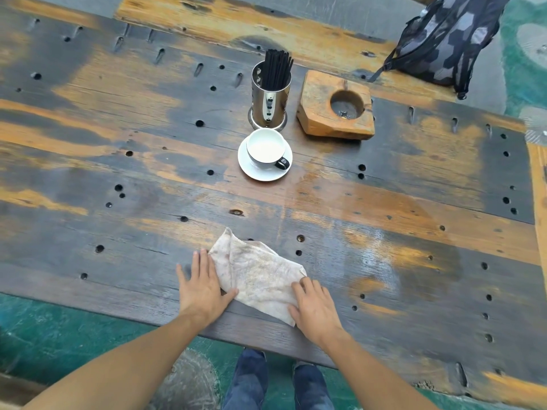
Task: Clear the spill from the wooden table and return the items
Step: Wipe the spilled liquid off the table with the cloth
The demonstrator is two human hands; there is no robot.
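Observation:
A stained white cloth (257,273) lies spread on the wooden table (118,179) near its front edge. My left hand (201,287) rests flat beside the cloth's left edge, fingers straight, thumb touching the cloth. My right hand (315,309) presses on the cloth's right corner with its fingers bent over it. A wet sheen (376,255) shows on the wood to the right of the cloth. Farther back stands a white cup (265,149) with a dark handle on a white saucer (248,170).
Behind the cup is a steel holder (270,102) full of black sticks, and to its right a wooden block (322,116) with a round hollow. A patterned backpack (444,39) sits on the bench at back right. Green floor lies below the table's front edge.

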